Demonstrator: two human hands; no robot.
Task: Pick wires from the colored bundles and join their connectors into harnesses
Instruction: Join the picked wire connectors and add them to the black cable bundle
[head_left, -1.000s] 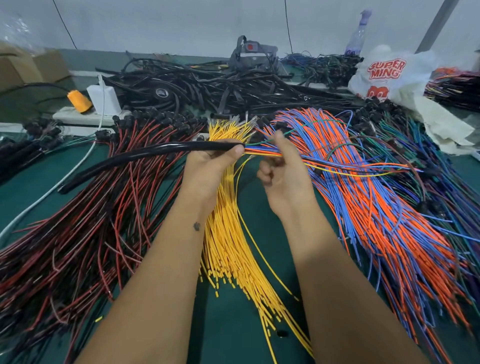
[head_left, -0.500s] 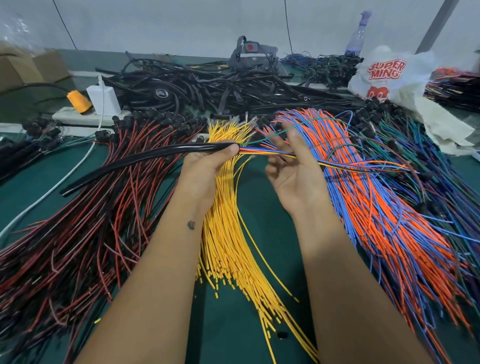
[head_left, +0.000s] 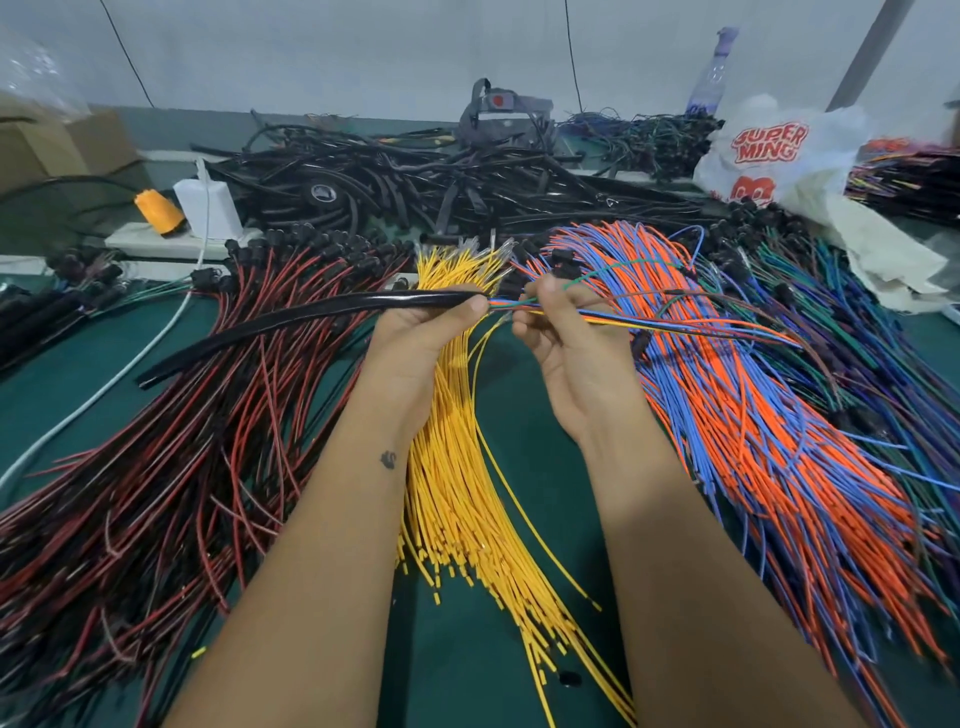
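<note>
Near the middle of the frame, over the yellow bundle (head_left: 462, 467), the left hand (head_left: 415, 338) grips the mouth of a black sleeve (head_left: 291, 322) while the right hand (head_left: 566, 332) pinches a gathered group of coloured wires (head_left: 675, 325) trailing off to the right; I'd say the wires are being fed into the sleeve, and the next move calls for keeping them tight together and pushing leftward. Upper right, a white bag (head_left: 779, 156) reads "SUPER MING"
</note>
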